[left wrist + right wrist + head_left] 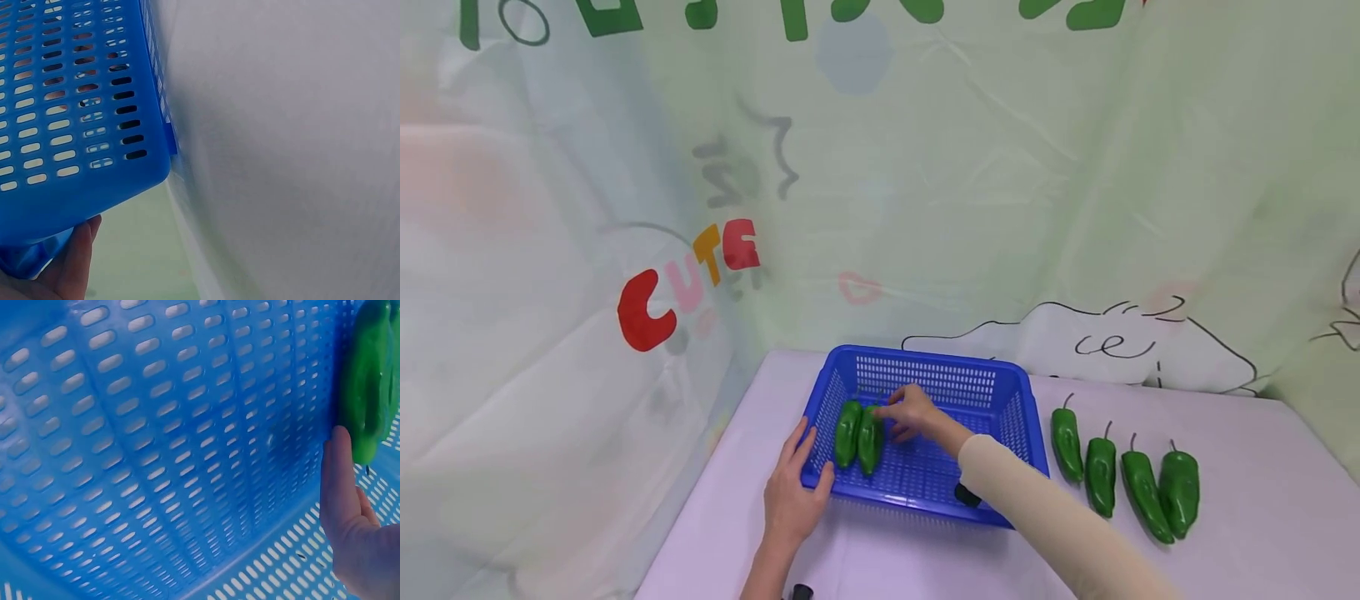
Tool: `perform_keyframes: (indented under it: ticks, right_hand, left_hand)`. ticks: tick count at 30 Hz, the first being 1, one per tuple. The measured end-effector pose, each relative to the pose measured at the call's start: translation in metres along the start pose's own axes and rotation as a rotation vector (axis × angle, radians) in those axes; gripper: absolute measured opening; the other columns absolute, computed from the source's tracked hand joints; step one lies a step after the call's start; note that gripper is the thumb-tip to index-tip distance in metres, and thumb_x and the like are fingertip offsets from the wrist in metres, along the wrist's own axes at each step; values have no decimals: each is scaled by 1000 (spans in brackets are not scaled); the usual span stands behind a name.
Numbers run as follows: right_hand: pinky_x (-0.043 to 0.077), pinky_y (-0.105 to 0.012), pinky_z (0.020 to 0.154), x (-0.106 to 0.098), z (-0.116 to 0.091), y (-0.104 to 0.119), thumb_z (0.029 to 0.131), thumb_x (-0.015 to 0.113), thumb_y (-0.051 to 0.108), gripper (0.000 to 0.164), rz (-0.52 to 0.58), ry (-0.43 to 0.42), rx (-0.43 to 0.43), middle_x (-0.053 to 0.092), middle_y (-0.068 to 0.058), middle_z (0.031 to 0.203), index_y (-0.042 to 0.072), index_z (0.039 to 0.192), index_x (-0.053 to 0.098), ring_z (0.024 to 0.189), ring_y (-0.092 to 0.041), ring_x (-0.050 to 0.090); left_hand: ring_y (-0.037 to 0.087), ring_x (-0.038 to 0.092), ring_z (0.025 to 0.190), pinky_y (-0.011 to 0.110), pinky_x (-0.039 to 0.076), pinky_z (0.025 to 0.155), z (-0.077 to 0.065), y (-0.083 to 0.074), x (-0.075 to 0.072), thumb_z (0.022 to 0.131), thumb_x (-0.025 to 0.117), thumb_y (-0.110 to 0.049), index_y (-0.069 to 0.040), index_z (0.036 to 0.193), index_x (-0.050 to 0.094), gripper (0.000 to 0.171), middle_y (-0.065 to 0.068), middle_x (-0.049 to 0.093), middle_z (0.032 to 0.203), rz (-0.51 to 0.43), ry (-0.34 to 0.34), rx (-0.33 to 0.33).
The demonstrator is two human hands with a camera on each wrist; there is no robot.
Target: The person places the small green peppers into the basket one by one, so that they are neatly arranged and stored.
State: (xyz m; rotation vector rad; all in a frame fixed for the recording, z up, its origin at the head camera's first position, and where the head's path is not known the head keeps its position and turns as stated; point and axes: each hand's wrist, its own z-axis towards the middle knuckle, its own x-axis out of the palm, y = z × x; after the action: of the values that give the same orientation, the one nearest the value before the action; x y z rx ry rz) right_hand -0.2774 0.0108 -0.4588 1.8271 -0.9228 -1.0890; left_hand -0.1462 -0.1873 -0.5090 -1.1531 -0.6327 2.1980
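Observation:
Two glossy green peppers lie side by side in the left part of a blue perforated basket (925, 500). My right hand (912, 412) reaches into the basket, its fingertips at the stem end of the right-hand pepper (870, 446). In the right wrist view the extended fingers (340, 481) touch that pepper (362, 387). Left of it lies the other pepper (847, 435). My left hand (793, 492) holds the basket's near left corner, fingers along the left rim and thumb at the front. The left wrist view shows its fingers (78, 259) against the rim, below the slotted wall (69, 144).
Right of the basket several more green peppers lie in a row on the pale table (1247, 500), among them a slim one (1067, 442) and a broad one (1180, 492). A printed cloth (925, 208) hangs behind the table and along its left side.

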Motion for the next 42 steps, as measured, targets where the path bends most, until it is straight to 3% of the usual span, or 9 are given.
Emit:
perform_keyframes:
  ticks: [7,20,28,34,42]
  right_hand:
    - [59,-50,74,-9,-7,3,91,68,12,46,44,19,-20,56,-32,126,-13,126,51,100,-49,65]
    - [54,-54,86,-40,-28,27,93,67,17,60,93,30,-71,57,-33,126,-8,141,41,111,-47,61]
    - [54,-52,86,-77,-52,29,94,66,19,61,46,29,-110,57,-28,129,-5,144,40,109,-42,63]
    - [57,-48,82,-107,-69,17,94,68,21,63,-42,-25,-126,58,-29,127,-5,144,40,104,-39,67]
    - [55,-48,87,-154,-95,-1,96,64,24,67,-8,-51,-131,52,-33,133,-3,149,33,114,-44,60]
  left_hand:
    - [32,50,132,51,48,97,0,2,-2,83,72,-19,0,135,58,57,7,48,149,5,-8,6]
    - [34,48,133,52,44,102,0,3,-3,83,73,-18,1,136,57,58,9,47,149,-1,-5,-7]
    - [36,50,130,53,47,97,0,2,-1,81,73,-16,4,133,59,58,11,49,147,0,-39,42]
    - [34,49,132,52,46,99,0,2,-1,82,73,-18,2,134,58,58,9,48,148,-6,-10,19]
    - [35,49,132,54,46,99,0,1,-1,81,73,-17,2,135,58,59,10,49,148,-11,-15,22]
